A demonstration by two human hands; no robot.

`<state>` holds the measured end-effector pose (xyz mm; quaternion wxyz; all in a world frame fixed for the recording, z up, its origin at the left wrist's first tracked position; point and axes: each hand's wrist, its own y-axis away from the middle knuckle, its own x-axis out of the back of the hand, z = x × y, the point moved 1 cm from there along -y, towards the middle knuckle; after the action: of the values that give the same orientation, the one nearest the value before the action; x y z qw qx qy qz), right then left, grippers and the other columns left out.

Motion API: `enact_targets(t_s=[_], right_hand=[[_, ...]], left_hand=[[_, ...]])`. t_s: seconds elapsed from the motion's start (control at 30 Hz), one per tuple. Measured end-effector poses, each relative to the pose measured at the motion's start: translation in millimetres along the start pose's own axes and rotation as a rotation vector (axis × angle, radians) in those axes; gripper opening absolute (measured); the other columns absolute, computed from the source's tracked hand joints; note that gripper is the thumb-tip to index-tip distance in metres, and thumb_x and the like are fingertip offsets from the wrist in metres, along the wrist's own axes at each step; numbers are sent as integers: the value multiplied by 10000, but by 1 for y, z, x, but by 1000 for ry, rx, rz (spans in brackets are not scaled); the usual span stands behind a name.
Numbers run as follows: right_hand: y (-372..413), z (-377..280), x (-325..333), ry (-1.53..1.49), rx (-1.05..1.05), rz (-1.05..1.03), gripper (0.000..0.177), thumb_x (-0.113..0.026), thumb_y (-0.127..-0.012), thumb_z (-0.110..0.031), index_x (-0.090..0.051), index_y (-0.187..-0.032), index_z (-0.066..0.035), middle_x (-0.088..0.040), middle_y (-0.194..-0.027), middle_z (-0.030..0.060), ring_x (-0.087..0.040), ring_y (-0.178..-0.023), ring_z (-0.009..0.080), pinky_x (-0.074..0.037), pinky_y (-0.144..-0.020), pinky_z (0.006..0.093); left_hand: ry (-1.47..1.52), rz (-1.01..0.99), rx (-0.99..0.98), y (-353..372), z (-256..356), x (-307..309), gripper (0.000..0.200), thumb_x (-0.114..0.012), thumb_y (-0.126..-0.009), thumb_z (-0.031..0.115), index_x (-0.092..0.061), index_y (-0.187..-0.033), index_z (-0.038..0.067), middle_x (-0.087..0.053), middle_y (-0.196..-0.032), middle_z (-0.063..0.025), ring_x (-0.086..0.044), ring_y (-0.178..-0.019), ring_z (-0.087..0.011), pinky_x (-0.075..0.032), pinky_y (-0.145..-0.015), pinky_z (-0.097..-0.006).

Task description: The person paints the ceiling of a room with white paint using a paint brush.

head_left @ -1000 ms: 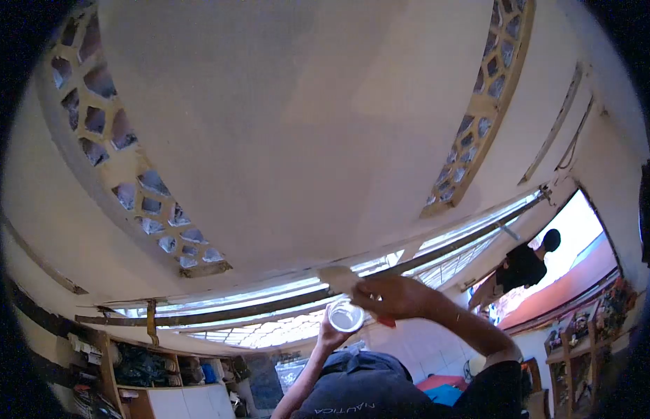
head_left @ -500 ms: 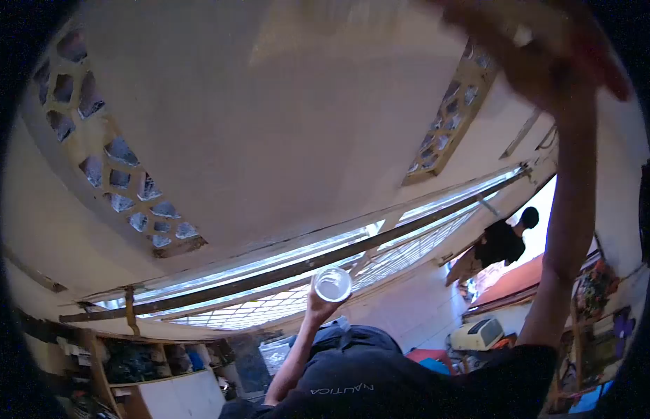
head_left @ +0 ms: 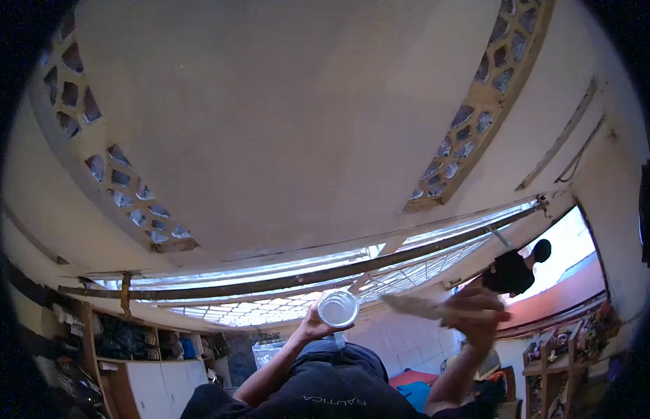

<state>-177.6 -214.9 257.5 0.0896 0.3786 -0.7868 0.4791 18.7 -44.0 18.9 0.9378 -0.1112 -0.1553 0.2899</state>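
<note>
My left hand [head_left: 312,327] is wrapped round a small round tub [head_left: 338,308] with white stuff inside, held in front of my dark shirt. The tub's open mouth faces me. My right hand [head_left: 478,318] is closed round a pale, flat paintbrush [head_left: 414,306]. Its tip points left toward the tub, and a gap lies between the two. Motion smears the brush and the right fingers. A broad pale wall surface [head_left: 297,133] rises above both hands.
Two strips of patterned openwork blocks [head_left: 119,178] flank the wall surface. A long dark bar [head_left: 269,285] crosses before a grilled window. Another person in dark clothes [head_left: 510,272] is near the bright opening at right. Shelves with cabinet doors [head_left: 164,380] stand lower left, a cluttered wooden rack [head_left: 559,349] lower right.
My right hand has come down from high at the upper right to near the tub, bringing the brush into view. My left hand with the tub has shifted slightly down and right.
</note>
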Motion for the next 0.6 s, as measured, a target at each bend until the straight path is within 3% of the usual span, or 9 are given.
enact_targets(t_s=[0.07,0.13,0.2,0.23,0.27,0.33,0.47,0.6], right_hand=[[54,40,-34,-415,-503,126,257,-740,-641,-92,-565,-812,-13,-547,-672,85,-575,-551,210,-463,-461,280],[64,33,-67,-622,-718,320,218,-697,-691,-74,-551,-830,10,-534,-702,110,-543,-488,191,-420,-394,257],[72,29,-85,-728,-725,341,146,-619,-739,-3,-527,-849,28,-514,-700,111,-538,-474,190,-420,-389,259],[76,28,-93,-751,-755,334,147,-625,-742,0,-527,-848,29,-520,-694,110,-544,-483,188,-429,-398,261],[79,30,-101,-774,-774,332,149,-631,-744,2,-527,-848,30,-525,-687,109,-551,-492,187,-439,-407,262],[89,32,-109,-779,-853,343,148,-640,-757,2,-534,-858,28,-546,-674,101,-560,-507,172,-457,-430,259],[101,39,-119,-613,-828,167,92,-629,-783,0,-553,-834,7,-583,-660,84,-563,-521,131,-459,-464,233],[95,39,-129,-552,-923,144,64,-634,-781,-4,-572,-792,4,-590,-652,65,-560,-533,103,-455,-474,220]], left_hand=[[-2,-52,-30,7,2,-3,650,-813,-595,269,-503,-1113,27,-584,-1017,-91,-566,-949,-182,-461,-844,-303],[179,-69,20,10,9,-4,695,-815,-586,265,-480,-1146,25,-555,-1075,-110,-534,-1011,-171,-441,-871,-289],[19,17,47,6,26,-4,712,-826,-564,263,-475,-1131,14,-563,-1053,-118,-555,-975,-178,-457,-843,-298],[16,26,82,5,25,-7,701,-833,-549,258,-480,-1099,5,-576,-1019,-123,-580,-933,-193,-473,-807,-301],[52,70,-29,1,27,-8,670,-829,-552,249,-493,-1075,1,-588,-987,-121,-601,-887,-209,-486,-780,-306],[31,89,38,2,31,-12,656,-827,-548,239,-506,-1067,-3,-592,-980,-129,-606,-886,-218,-487,-779,-311],[-191,43,-31,5,24,-13,644,-822,-542,223,-514,-1061,-1,-585,-960,-135,-612,-869,-245,-494,-751,-326],[-65,59,88,10,22,-16,626,-817,-544,212,-518,-1052,-2,-578,-961,-142,-607,-865,-267,-493,-751,-340]])
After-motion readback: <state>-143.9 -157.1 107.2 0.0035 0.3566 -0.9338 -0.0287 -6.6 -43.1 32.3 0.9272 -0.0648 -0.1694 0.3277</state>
